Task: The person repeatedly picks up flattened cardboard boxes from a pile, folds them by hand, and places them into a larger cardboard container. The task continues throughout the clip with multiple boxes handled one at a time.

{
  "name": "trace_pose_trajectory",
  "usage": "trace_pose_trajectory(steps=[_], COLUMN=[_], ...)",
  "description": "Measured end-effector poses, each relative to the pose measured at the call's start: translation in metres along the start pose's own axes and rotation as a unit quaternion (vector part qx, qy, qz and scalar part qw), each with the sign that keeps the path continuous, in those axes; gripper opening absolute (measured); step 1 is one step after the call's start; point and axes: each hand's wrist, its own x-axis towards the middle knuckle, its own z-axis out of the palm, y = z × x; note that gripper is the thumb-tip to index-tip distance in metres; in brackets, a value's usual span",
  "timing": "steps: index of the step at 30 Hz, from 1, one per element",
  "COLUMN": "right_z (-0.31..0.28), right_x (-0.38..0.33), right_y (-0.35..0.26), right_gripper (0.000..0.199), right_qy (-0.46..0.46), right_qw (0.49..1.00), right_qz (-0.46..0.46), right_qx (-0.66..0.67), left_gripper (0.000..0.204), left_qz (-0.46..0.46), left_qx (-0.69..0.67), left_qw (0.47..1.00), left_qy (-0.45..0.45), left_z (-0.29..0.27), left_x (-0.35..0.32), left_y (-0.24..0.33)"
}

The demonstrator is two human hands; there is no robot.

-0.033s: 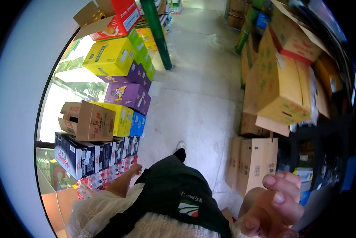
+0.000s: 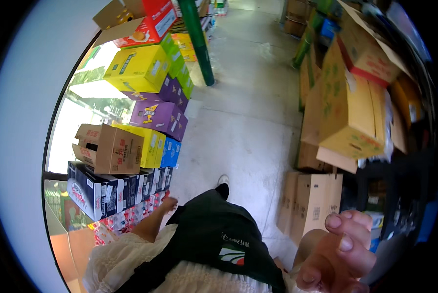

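Observation:
My right hand (image 2: 340, 249) is raised at the lower right, its fingers loosely bent and the thumb apart, with nothing visible in it. Beyond it stand plain brown cartons (image 2: 316, 202) on the floor. Low on the left hangs my left hand (image 2: 169, 204), small in the picture, fingers relaxed and apparently holding nothing. It is nearest to the red-and-white wrapped packs (image 2: 136, 214) under a row of dark blue-and-white boxes (image 2: 104, 193). I wear a dark apron (image 2: 219, 229) over a white lace-like garment; one pale shoe (image 2: 223, 179) shows ahead.
An open brown carton (image 2: 119, 149) rests on the left stack, with yellow (image 2: 136, 68) and purple boxes (image 2: 160, 116) beyond. A green post (image 2: 197, 44) stands beside the concrete aisle (image 2: 238, 112). Large cartons (image 2: 350, 107) pile up on the right.
The view has shifted very slightly, so the boxes and post on both sides sit a little farther right. Both hands keep nearly the same pose.

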Motion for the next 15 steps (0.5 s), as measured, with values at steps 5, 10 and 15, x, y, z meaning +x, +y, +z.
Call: trace_pose_trajectory(steps=[5,10,15], right_z=[0.04,0.038,0.08], right_x=[0.08,0.157,0.184], right_y=[0.065,0.14,0.252], right_gripper=[0.08,0.076,0.033], right_qy=[-0.036,-0.196,-0.002], right_qw=[0.997,0.969,0.998], right_qz=[-0.037,0.002,-0.049], right_qx=[0.06,0.15,0.026], left_gripper=[0.032,0.032,0.027], left_qz=[0.131,0.206,0.173], left_qx=[0.041,0.045,0.0], left_qw=[0.99,0.978,0.983], left_qy=[0.018,-0.004,-0.059], left_z=[0.02,0.042,0.08], left_x=[0.05,0.09,0.16], left_y=[0.171,0.318,0.402])
